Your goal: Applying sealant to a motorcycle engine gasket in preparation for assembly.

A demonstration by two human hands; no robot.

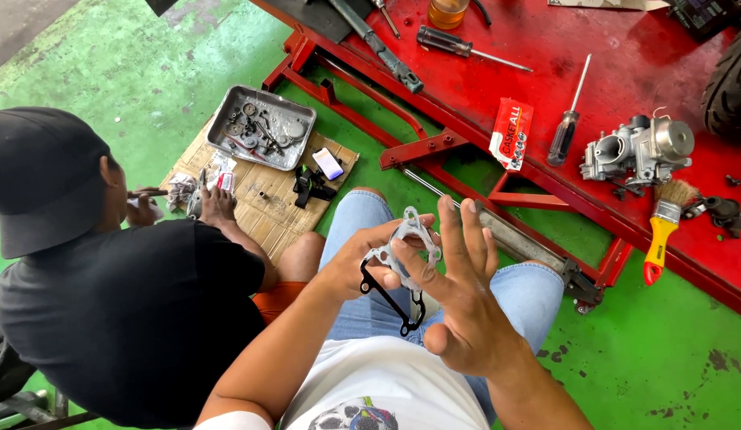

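Grey metal cover plate [408, 239], black gasket [393, 299] hanging beneath, held above lap. Left hand [362, 263] fingers pinching plate edge; right hand [458, 287] fingers spread, thumb pressing plate face. Plate likely stiff, light; gasket thin, floppy (probably tears easily), best gripped by plate rim.

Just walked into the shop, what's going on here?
A person in jeans holds a metal plate with a black gasket in the left hand, while the right hand presses on it, fingers spread. A carburetor, brush and screwdrivers lie on the red lift. A co-worker in black works over a parts tray on cardboard.
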